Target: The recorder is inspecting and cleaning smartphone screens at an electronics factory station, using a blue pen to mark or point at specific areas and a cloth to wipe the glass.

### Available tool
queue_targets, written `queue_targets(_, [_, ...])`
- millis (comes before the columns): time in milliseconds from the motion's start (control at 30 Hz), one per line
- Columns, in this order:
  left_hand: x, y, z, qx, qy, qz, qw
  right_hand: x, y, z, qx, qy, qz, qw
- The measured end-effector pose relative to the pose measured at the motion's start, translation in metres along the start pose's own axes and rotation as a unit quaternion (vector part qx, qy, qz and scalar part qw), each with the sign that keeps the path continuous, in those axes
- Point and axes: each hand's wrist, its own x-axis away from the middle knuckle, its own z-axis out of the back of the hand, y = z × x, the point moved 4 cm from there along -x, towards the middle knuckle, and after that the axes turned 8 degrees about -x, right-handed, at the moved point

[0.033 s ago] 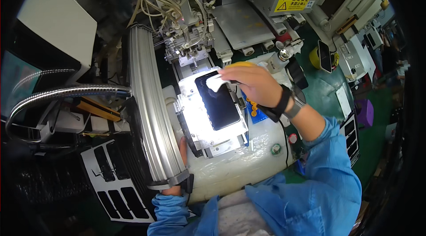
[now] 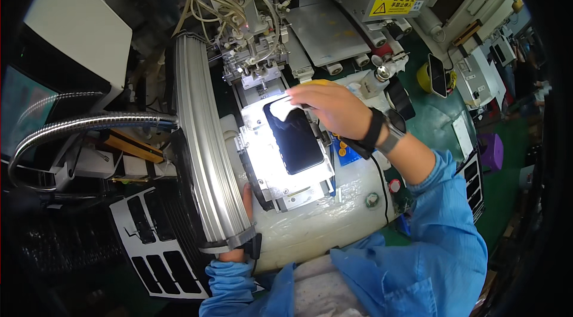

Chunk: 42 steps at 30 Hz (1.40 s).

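Note:
A dark phone-sized glass panel lies on a brightly lit white fixture. My right hand is closed on a white cloth, which rests against the panel's far end. Something yellow shows just beyond my fingers; I cannot tell whether it is held. My left hand is mostly hidden by the ribbed metal column. Only a finger or thumb shows beside the fixture's near left side, so its grip does not show.
A machine head with thin hoses stands beyond the fixture. A metal-capped bottle and a black tape roll lie right of my right hand. A blue packet sits beside the fixture. Trays with dark panels are at lower left.
My right hand and the cloth have shifted slightly left across the panel's far end. The panel and my left arm look unmoved.

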Motion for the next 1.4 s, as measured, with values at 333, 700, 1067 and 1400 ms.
queue_targets(333, [-0.001,0.007,0.013,0.031,0.003,0.001,1.0,0.015,-0.027,-0.027,-0.024,-0.125,-0.036,0.991])
queue_targets(700, [-0.002,0.001,-0.003,0.013,0.021,0.008,1.0,0.004,-0.007,-0.016,0.045,-0.043,-0.035,0.997])
queue_targets(1067, [-0.001,0.001,0.004,0.032,0.028,0.031,0.999,0.052,-0.081,-0.001,-0.017,-0.151,-0.042,0.987])
queue_targets(1400, [-0.006,0.008,0.012,0.087,0.014,0.036,0.995,-0.018,0.009,-0.007,-0.013,-0.063,-0.077,0.995])
